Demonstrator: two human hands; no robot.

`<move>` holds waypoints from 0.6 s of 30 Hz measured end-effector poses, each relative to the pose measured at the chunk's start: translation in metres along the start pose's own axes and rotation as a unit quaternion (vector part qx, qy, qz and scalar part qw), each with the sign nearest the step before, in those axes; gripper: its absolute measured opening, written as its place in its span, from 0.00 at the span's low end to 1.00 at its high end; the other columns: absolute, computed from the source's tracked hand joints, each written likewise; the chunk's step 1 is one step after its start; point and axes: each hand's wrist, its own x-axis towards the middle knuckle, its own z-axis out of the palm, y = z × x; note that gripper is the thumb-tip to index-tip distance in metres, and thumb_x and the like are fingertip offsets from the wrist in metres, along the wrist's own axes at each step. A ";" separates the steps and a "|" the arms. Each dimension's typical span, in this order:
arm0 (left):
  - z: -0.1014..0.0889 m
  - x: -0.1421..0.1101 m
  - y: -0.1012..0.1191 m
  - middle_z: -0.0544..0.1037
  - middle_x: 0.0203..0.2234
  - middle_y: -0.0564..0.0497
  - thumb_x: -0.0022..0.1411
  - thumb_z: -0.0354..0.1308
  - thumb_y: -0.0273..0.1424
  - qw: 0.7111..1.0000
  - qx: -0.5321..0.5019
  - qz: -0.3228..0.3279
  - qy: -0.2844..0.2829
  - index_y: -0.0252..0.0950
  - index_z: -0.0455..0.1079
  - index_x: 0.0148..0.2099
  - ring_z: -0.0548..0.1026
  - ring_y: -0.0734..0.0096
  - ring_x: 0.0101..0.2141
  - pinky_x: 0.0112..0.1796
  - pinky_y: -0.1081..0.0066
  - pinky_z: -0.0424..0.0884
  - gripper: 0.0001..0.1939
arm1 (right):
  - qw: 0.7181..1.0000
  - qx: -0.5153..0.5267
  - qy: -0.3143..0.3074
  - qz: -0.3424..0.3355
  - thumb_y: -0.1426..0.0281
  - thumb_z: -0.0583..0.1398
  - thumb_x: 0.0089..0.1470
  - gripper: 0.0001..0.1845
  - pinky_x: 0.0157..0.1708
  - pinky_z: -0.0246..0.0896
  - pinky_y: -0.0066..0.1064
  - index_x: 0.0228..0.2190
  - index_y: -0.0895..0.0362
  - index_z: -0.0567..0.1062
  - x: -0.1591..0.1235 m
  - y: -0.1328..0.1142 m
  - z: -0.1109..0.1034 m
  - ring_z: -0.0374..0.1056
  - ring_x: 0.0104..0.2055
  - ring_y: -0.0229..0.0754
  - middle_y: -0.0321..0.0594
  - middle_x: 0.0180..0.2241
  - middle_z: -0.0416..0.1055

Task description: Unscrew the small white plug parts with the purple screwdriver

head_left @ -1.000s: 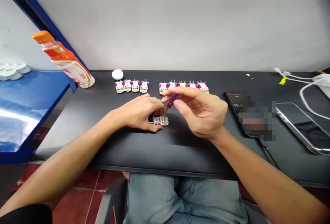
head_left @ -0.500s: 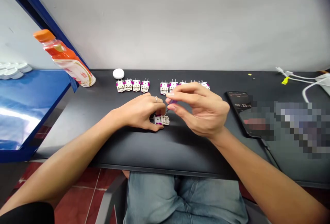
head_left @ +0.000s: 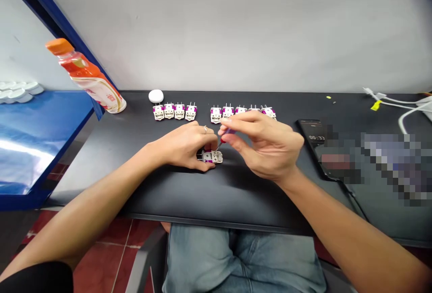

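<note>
A small white and purple plug part (head_left: 213, 157) lies on the black desk (head_left: 209, 194) near its middle. My left hand (head_left: 184, 146) is closed on its left side and pins it down. My right hand (head_left: 266, 146) pinches a small screwdriver (head_left: 225, 135) with a red and purple handle between thumb and fingertips. The screwdriver slants down to the left and its tip meets the top of the plug part.
Two rows of like plug parts stand at the back, one group (head_left: 174, 111) on the left and another (head_left: 241, 111) on the right. A white round piece (head_left: 155, 96) and an orange bottle (head_left: 88, 78) stand back left. A phone (head_left: 314, 136) and white cables (head_left: 401, 104) lie right.
My right fingers have shifted round the screwdriver handle, as in turning it, and the hand sits a little lower. My left hand and the plug part have stayed in place.
</note>
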 end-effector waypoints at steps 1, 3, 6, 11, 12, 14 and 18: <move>0.000 0.000 0.000 0.85 0.41 0.46 0.65 0.75 0.36 1.000 0.002 -0.002 -0.003 0.38 0.79 0.46 0.82 0.55 0.39 0.44 0.60 0.73 0.12 | 0.999 0.018 -0.009 0.026 0.77 0.71 0.69 0.24 0.47 0.91 0.40 0.60 0.43 0.89 -0.001 -0.001 0.000 0.88 0.44 0.45 0.39 0.47 0.92; 0.000 0.001 0.001 0.85 0.41 0.46 0.64 0.76 0.36 1.000 0.001 -0.007 -0.007 0.38 0.79 0.45 0.82 0.56 0.39 0.43 0.61 0.73 0.12 | 0.995 0.056 -0.035 0.078 0.76 0.67 0.73 0.24 0.51 0.91 0.40 0.64 0.45 0.87 -0.003 -0.003 -0.001 0.90 0.48 0.45 0.41 0.51 0.92; 0.000 0.001 0.000 0.85 0.39 0.47 0.64 0.76 0.35 1.000 -0.004 -0.006 -0.003 0.38 0.78 0.44 0.82 0.57 0.38 0.43 0.62 0.72 0.12 | 0.996 0.055 -0.034 0.065 0.71 0.70 0.72 0.18 0.50 0.91 0.41 0.59 0.47 0.90 -0.002 -0.002 -0.002 0.90 0.48 0.47 0.43 0.52 0.91; 0.001 0.001 -0.001 0.85 0.38 0.48 0.64 0.76 0.34 1.000 -0.006 0.006 0.007 0.38 0.79 0.44 0.81 0.58 0.37 0.42 0.63 0.71 0.11 | 0.999 -0.033 0.034 -0.017 0.75 0.75 0.65 0.18 0.44 0.90 0.39 0.51 0.43 0.93 0.000 0.000 0.001 0.88 0.40 0.45 0.36 0.44 0.92; 0.001 0.001 0.000 0.85 0.38 0.48 0.64 0.76 0.34 1.000 -0.007 0.004 0.005 0.38 0.79 0.44 0.81 0.58 0.37 0.42 0.63 0.71 0.12 | 0.999 -0.033 0.032 -0.007 0.76 0.73 0.67 0.19 0.47 0.90 0.39 0.53 0.43 0.92 -0.001 0.000 0.001 0.89 0.41 0.45 0.36 0.44 0.92; -0.001 0.001 0.000 0.85 0.38 0.48 0.63 0.77 0.35 1.000 -0.009 -0.001 0.000 0.38 0.79 0.43 0.81 0.58 0.37 0.42 0.63 0.71 0.12 | 0.999 -0.009 0.011 0.029 0.77 0.68 0.72 0.21 0.51 0.91 0.41 0.58 0.44 0.91 -0.002 -0.002 -0.001 0.90 0.44 0.46 0.37 0.47 0.93; -0.002 0.001 0.001 0.85 0.40 0.48 0.64 0.76 0.35 1.000 -0.010 -0.008 -0.004 0.38 0.80 0.44 0.82 0.58 0.39 0.44 0.63 0.72 0.11 | 0.997 0.041 -0.053 0.047 0.73 0.63 0.77 0.21 0.57 0.89 0.43 0.62 0.46 0.88 0.000 -0.003 -0.003 0.89 0.52 0.47 0.42 0.53 0.91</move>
